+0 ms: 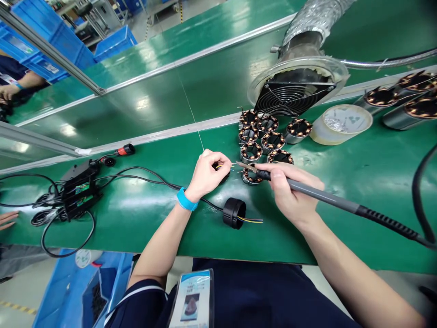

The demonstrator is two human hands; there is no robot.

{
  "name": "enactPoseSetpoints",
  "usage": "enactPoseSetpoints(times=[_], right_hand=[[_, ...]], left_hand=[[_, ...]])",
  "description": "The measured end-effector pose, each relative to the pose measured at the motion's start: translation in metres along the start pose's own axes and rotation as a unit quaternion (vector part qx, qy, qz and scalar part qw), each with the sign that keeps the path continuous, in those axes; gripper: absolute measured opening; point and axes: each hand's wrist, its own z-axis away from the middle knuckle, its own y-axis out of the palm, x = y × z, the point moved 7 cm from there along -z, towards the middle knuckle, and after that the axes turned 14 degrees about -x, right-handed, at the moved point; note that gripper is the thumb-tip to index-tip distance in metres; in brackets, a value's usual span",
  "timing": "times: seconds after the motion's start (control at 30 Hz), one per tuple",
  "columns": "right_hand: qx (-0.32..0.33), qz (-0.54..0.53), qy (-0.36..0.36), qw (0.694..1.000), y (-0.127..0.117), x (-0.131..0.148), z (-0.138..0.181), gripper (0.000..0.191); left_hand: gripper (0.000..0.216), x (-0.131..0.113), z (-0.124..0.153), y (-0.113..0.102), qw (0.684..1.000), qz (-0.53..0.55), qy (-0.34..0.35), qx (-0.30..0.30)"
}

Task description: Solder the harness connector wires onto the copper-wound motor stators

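the left hand point(206, 175) is pinching thin wires point(229, 167) between closed fingertips, just above the green bench point(143, 214). the right hand point(290, 191) is gripping a soldering iron point(307, 189) like a pen, fingers clamped round it, its tip point(241, 164) nearly touching the wires beside a stator point(251, 176). more stators point(264, 134) are sitting behind, near a fan point(293, 93). a black cap point(234, 212) is lying near the left wrist.

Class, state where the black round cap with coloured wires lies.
The black round cap lies on the green table, near its front edge, between the person's forearms, just below the left hand.

Badge point(191, 298) and tub lid point(346, 119) print seemingly unreadable.
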Motion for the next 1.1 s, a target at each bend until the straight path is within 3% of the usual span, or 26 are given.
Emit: enactPoseSetpoints(times=[0.37, 0.63, 1.1], right_hand=[[0.018, 0.006, 0.013, 1.0, 0.004, 0.001, 0.002, 0.027], [-0.051, 0.008, 0.03, 0.998, -0.008, -0.003, 0.0, 0.028], [-0.028, 0.008, 0.033, 0.999, -0.006, -0.003, 0.001, 0.029]], left_hand=[[0.014, -0.001, 0.0, 0.001, 1.0, -0.01, 0.001, 0.001], [0.014, -0.002, 0.0, 0.001, 1.0, -0.001, 0.006, 0.001], [0.015, -0.002, 0.0, 0.001, 1.0, 0.0, 0.001, -0.003]])
